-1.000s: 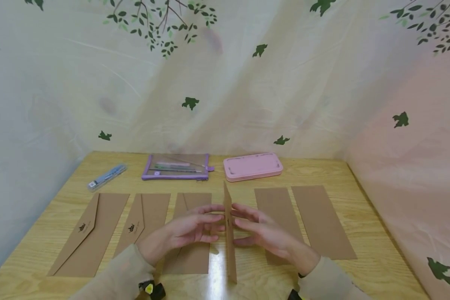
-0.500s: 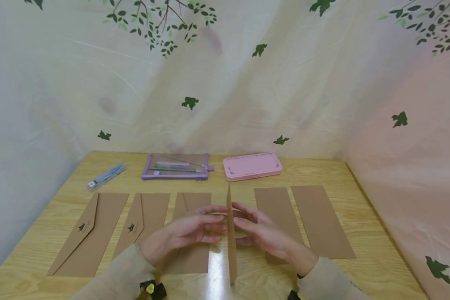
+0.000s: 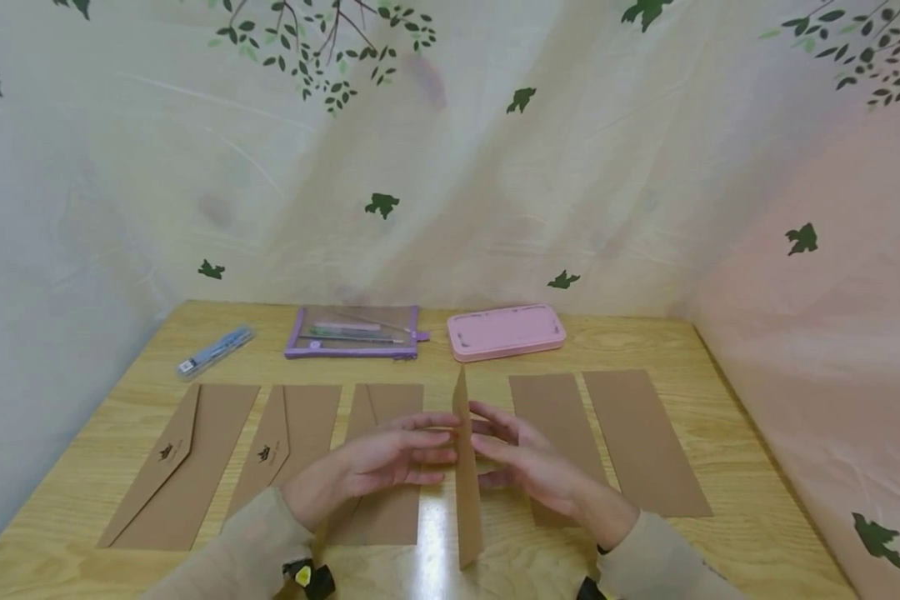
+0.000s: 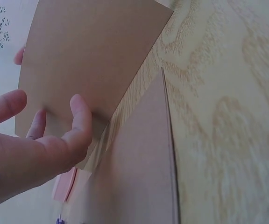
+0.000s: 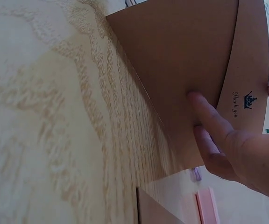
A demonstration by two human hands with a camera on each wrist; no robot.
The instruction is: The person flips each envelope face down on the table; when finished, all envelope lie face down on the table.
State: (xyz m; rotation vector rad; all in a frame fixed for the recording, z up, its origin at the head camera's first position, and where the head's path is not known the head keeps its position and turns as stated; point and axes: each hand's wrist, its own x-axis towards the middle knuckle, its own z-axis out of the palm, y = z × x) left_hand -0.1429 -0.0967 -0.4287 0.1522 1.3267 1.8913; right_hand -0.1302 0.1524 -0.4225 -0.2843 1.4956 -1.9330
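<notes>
Between both hands a brown kraft envelope [image 3: 467,492] stands upright on its long edge, seen nearly edge-on in the head view. Its plain side faces my left hand [image 3: 393,454], whose gently bent fingertips touch it. From the other side, my right hand [image 3: 536,462] rests extended fingers against the paper. That side carries the flap [image 5: 251,60], printed with a small crown and "Thank you". Neither hand's fingers are wrapped round the envelope. Partly under my left forearm lies another envelope [image 3: 378,521], and a plain-faced envelope [image 3: 551,417] lies beyond my right hand.
Two envelopes with crown-printed flaps, the outer [image 3: 202,483] and inner [image 3: 311,417], lie at the left. Another plain-faced envelope [image 3: 645,450] lies far right. Along the back are a blue pen pack [image 3: 216,352], a purple-edged zip pouch [image 3: 351,353] and a pink case [image 3: 506,333].
The standing envelope has shifted slightly right and turned a little between my fingers, its near end swinging right. Both hands have stayed almost in place.
</notes>
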